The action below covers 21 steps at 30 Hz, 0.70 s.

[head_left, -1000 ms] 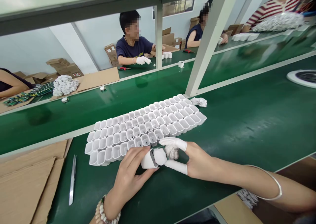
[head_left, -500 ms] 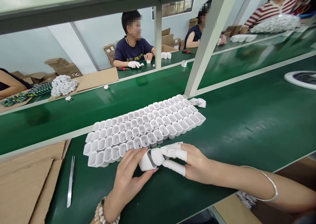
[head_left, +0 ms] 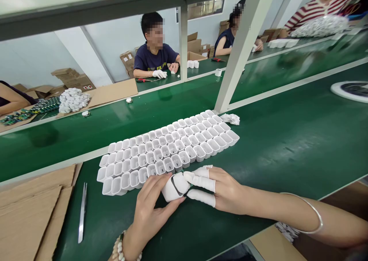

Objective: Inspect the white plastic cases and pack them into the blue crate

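Note:
My left hand (head_left: pixel 151 207) is closed round a small white plastic shell (head_left: pixel 170 190) near the front of the green bench. My right hand (head_left: pixel 222 190), with white finger cots on thumb and two fingers, pinches a white rounded insert (head_left: pixel 181 181) set against the shell's open end. A bit of green circuit board shows between them. Just behind both hands lies a block of several rows of empty white shells (head_left: pixel 169 147), open ends up.
Metal tweezers (head_left: pixel 82 212) lie left of my hands beside brown cardboard sheets (head_left: pixel 28 211). A white crumpled bit (head_left: pixel 231 119) sits by a slanted white post (head_left: pixel 241 50). Beyond the green conveyor (head_left: pixel 71 132), other people work at a far bench with a pile of white parts (head_left: pixel 73 99).
My right hand has pushed the insert further into the shell, and its fingers have closed in toward my left hand. Small parts on the conveyor have drifted to the right.

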Motion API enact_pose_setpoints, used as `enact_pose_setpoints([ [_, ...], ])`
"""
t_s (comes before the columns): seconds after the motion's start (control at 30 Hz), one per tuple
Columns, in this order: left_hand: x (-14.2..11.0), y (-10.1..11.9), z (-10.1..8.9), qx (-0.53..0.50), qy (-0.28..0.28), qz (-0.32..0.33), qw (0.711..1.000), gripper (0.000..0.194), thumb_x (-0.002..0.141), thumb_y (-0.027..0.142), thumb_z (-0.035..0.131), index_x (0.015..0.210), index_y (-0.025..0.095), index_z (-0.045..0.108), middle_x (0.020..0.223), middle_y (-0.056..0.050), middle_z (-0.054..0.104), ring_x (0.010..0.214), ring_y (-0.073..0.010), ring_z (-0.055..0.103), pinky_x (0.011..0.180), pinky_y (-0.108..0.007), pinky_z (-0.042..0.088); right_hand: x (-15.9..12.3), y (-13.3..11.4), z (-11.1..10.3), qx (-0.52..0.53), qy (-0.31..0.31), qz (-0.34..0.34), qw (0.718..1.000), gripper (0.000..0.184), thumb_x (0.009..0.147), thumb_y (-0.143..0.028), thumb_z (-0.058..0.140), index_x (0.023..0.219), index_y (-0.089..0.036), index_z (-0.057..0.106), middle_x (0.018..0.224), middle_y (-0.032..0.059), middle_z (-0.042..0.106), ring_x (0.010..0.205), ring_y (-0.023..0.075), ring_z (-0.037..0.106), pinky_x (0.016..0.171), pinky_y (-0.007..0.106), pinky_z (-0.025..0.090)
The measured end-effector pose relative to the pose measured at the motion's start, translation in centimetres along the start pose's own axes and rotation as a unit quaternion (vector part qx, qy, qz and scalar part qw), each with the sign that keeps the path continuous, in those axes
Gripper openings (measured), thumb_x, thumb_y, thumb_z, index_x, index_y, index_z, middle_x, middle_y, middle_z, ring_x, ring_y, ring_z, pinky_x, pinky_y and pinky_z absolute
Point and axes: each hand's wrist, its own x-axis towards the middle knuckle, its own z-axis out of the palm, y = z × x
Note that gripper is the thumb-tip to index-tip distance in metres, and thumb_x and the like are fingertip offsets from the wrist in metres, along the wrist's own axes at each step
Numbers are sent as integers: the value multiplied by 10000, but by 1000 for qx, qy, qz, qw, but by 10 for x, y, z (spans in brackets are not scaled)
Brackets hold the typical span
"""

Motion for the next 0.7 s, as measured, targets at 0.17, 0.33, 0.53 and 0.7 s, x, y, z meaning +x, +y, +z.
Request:
enact_pose_setpoints([
  [0.17,0,7,4,-33,-4,-5,999,445,827,292,725,1227,203,553,1074,-105,692,959,-241,663,811,-370,571,-3,2,3,-1,47,-16,999,411,904,-238,647,1292,-171,528,876,79,699,763,179,676,655,290,546],
  [0.33,-3,13,6,-42,9,-22,999,428,814,313,736,1195,200,577,1042,-98,702,933,-236,671,815,-359,569,-5,3,5,-45,68,-69,994,398,906,-204,626,1279,-110,524,843,108,715,763,204,681,633,312,548],
  [0.53,-3,18,2,-34,7,-13,999,450,811,297,738,1215,194,569,1036,-100,703,906,-233,673,771,-340,575,-3,2,0,-29,58,-85,994,468,894,-199,648,1319,-72,498,813,109,706,751,207,686,598,303,528],
  [0.7,-1,20,0,-19,19,10,1000,406,827,291,721,1194,189,584,1016,-105,712,890,-239,679,731,-331,578,2,1,-6,-25,22,-92,995,503,914,-262,632,1349,-77,462,754,78,683,705,200,673,579,295,511],
])
